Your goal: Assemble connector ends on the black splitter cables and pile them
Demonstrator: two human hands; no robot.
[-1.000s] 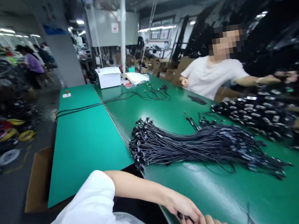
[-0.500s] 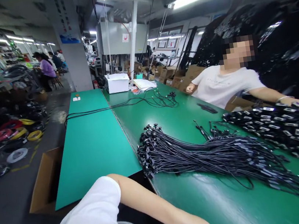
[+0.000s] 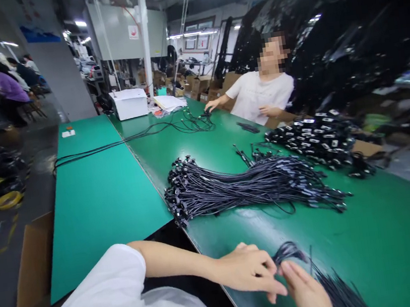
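Observation:
My left hand (image 3: pixel 246 269) rests at the near edge of the green table (image 3: pixel 372 231), fingers curled and pinching the looped end of a small bunch of black cables (image 3: pixel 322 284). My right hand (image 3: pixel 308 294) meets it from below, fingers closed against the same bunch. The cables trail off toward the lower right. A big bundle of black cables with connectors (image 3: pixel 240 186) lies spread across the table just beyond my hands.
A second heap of black connector cables (image 3: pixel 317 137) lies further right. A person in a white shirt (image 3: pixel 261 94) sits across the table. A white box (image 3: pixel 129 103), papers and loose cables lie at the far end. A cardboard box (image 3: pixel 30 264) stands on the floor at left.
The view has tipped down and left. Both my hands have come up into sight at the table's edge, holding a small cable bunch. The person opposite has drawn their arm back.

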